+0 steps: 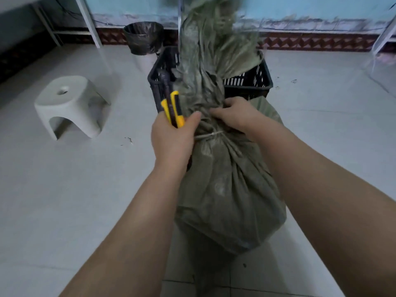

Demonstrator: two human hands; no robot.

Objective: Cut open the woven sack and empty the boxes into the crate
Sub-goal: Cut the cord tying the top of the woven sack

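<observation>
A full grey-green woven sack (227, 196) stands on the floor in front of me, its neck tied with pale string (211, 135). The loose frayed top of the sack rises blurred over a black slatted crate (252, 82) just behind it. My left hand (173, 138) holds a yellow and black utility knife (174, 109), which points up beside the sack's neck on its left. My right hand (233, 114) grips the bunched neck just above the string. The boxes are hidden inside the sack.
A pale plastic stool (68, 103) sits on the tiled floor to the left. A dark waste bin (142, 38) stands by the wall behind the crate. White metal table legs (90, 22) rise at the back left and far right.
</observation>
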